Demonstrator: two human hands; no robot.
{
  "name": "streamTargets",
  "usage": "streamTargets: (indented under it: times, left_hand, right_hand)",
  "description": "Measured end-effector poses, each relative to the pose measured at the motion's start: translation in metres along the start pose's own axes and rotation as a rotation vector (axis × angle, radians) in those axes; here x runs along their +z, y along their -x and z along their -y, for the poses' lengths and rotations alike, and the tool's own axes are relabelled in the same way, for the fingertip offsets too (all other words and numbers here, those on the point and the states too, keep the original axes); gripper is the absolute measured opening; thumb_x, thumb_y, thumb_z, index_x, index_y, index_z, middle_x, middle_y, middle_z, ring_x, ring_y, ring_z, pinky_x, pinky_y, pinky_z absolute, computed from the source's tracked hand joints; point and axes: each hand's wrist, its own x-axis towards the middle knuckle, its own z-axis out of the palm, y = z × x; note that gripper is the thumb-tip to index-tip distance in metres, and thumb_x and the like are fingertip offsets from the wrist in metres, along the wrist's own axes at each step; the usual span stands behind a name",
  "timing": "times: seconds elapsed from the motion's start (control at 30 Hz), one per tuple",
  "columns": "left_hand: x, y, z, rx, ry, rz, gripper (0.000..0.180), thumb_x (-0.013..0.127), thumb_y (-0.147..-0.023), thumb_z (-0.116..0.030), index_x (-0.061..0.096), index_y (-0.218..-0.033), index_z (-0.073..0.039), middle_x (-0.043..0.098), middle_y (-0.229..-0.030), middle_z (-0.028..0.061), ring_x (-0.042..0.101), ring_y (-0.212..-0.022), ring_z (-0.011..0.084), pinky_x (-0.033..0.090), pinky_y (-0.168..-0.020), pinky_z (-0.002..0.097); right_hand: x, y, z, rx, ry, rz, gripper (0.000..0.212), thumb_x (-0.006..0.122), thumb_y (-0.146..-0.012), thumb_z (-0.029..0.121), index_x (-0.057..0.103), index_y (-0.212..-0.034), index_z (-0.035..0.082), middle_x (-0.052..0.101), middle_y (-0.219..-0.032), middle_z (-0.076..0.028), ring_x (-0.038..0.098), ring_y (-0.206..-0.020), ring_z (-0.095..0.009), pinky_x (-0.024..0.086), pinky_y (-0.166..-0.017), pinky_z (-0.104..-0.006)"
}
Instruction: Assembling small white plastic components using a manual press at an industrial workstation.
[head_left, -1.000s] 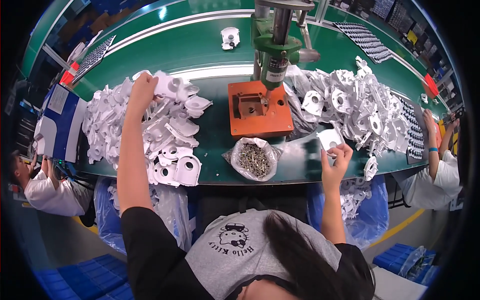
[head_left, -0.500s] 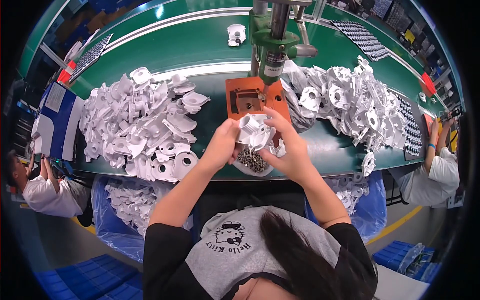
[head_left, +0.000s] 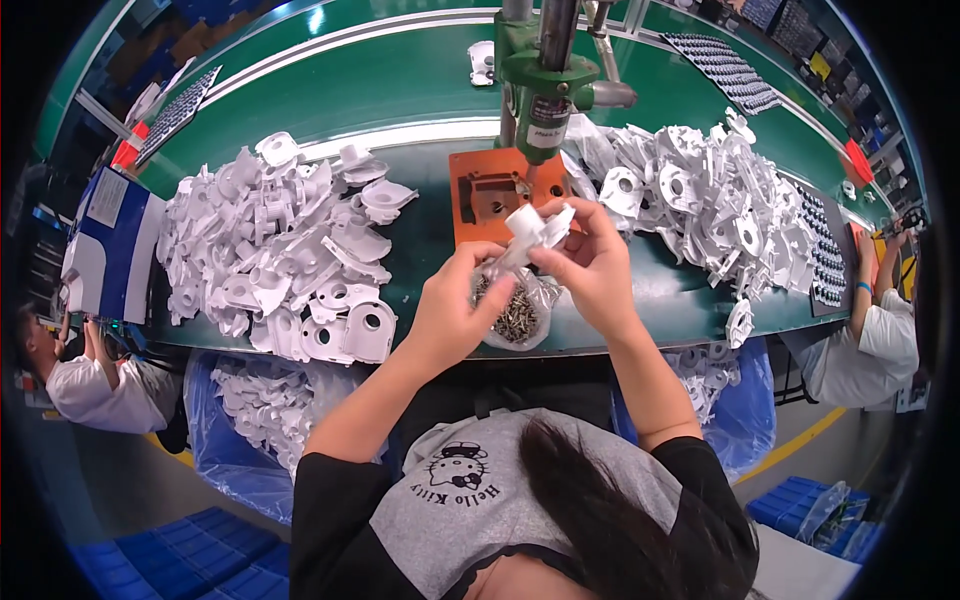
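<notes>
A white plastic housing part (head_left: 535, 235) with a short round tube is tilted in front of the orange fixture. My right hand (head_left: 600, 268) is closed on it, thumb below and fingers behind. My left hand (head_left: 455, 308) is beside its lower left end, thumb and fingers apart; whether the fingertips touch the part I cannot tell. Just below the part stands a bowl of small metal screws or pins (head_left: 518, 318), lined with clear plastic and partly hidden by my left hand. Behind, the orange fixture (head_left: 468, 222) sits under a green press (head_left: 547, 105).
Heaps of white parts lie left (head_left: 270, 240) and right (head_left: 700, 200) on the bench. Blue-lined bins (head_left: 235, 450) stand below the edge. A black tray of small parts (head_left: 825, 255) lies far right. Another part (head_left: 481, 64) is on the green belt. People work at both sides.
The white part has turned over and moved up and right in my right hand. My left hand has loosened from it, its thumb now over the bowl. The part on the belt has shifted slightly right.
</notes>
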Motion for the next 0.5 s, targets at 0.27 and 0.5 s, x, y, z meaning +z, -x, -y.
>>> streamTargets:
  times: [0.27,0.5]
  left_hand:
    - [-0.004,-0.026,0.008,0.160,-0.449,0.157,0.023,0.064,-0.081,-0.013,0.054,-0.100,-0.004,0.062,-0.080,0.0158,0.061,-0.079,0.0346,0.048,-0.070,0.0407]
    - [-0.006,-0.088,0.074,0.644,-0.876,0.014,0.013,0.059,-0.078,-0.008,0.054,-0.089,-0.005,0.062,-0.096,0.0169,0.064,-0.091,0.0337,0.052,-0.082,0.0411]
  right_hand:
    - [-0.005,-0.001,-0.011,0.220,-0.013,-0.028,0.039,0.068,-0.082,0.004,0.048,-0.115,0.004,0.061,-0.095,-0.004,0.055,-0.068,-0.005,0.042,-0.053,-0.0167]
    - [-0.064,-0.008,-0.003,0.192,0.357,-0.205,0.023,0.062,-0.086,0.011,0.060,-0.108,0.004,0.058,-0.072,0.003,0.048,-0.064,-0.002,0.035,-0.056,-0.0171]
